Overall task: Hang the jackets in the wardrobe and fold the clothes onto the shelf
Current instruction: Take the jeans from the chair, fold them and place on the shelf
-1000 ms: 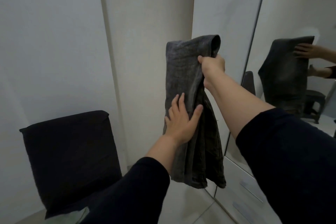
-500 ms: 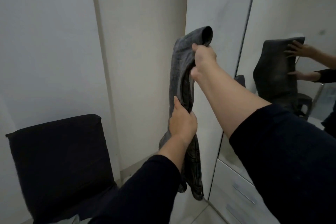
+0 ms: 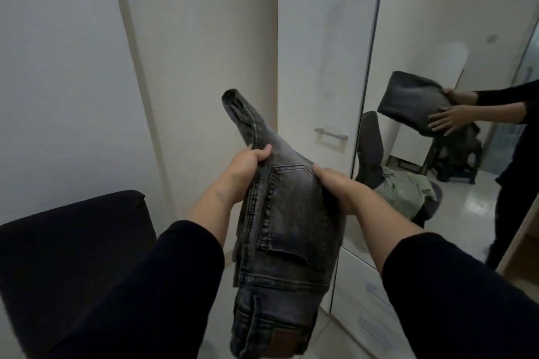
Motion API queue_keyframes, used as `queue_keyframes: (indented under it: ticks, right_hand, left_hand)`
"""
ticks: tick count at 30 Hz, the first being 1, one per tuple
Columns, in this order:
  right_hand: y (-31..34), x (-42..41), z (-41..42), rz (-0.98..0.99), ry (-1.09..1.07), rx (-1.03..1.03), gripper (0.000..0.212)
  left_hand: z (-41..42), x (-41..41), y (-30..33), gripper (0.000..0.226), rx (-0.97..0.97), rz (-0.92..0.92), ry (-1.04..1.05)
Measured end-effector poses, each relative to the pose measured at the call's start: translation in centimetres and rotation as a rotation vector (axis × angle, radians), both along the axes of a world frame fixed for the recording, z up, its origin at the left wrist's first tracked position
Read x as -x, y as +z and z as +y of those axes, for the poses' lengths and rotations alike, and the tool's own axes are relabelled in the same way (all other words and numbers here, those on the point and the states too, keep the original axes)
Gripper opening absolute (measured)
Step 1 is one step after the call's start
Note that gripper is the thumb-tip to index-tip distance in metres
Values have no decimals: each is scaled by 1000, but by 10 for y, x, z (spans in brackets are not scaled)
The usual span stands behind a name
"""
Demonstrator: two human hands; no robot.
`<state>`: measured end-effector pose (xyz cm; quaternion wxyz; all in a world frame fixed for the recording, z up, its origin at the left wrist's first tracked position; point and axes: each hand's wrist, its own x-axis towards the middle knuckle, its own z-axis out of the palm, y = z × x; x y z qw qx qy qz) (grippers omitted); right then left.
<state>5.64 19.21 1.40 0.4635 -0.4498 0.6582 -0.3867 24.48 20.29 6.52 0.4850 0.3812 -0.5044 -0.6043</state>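
A pair of faded dark grey jeans point(image 3: 285, 230) is folded into a thick bundle in front of me, back pocket facing up and waistband nearest me. My left hand point(image 3: 243, 169) grips the bundle's left edge, thumb on top. My right hand point(image 3: 338, 186) holds the right edge, fingers tucked under the fold. One folded end sticks up and away to the upper left. The white wardrobe point(image 3: 318, 52) stands shut just beyond, with a metal handle point(image 3: 331, 132) on its door.
A black padded chair back point(image 3: 73, 242) fills the lower left. A mirror door point(image 3: 455, 38) on the right reflects my hands, the jeans, a green garment and a dark stool. White drawers point(image 3: 361, 300) sit below the mirror. Pale wall panels are behind.
The jeans hung long from my raised right hand; now they are folded over and lowered. Both hands have come down to the sides of the bundle, and the view has tilted down.
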Motion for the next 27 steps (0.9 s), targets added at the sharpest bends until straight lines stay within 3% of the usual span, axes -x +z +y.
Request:
queue_keyframes:
  ticks: [5, 8, 12, 17, 20, 27]
  right_hand:
    - [-7, 18, 21, -144, -64, -125, 75]
    - [-12, 26, 27, -419, -34, -163, 80]
    - [4, 17, 36, -628, 69, -53, 56]
    - [35, 6, 31, -589, 55, 52, 52]
    - [46, 5, 30, -623, 71, 80, 34]
    - [48, 11, 40, -776, 227, 162, 46]
  left_hand:
    - [-2, -23, 1, 29, -149, 40, -59]
    - [-2, -37, 8, 31, -180, 61, -102]
    - [-1, -53, 14, 43, -184, 66, -101]
    - [1, -71, 15, 54, -179, 25, -53]
    - [2, -76, 12, 53, -189, 65, -23]
    - [18, -63, 23, 48, -79, 233, -51]
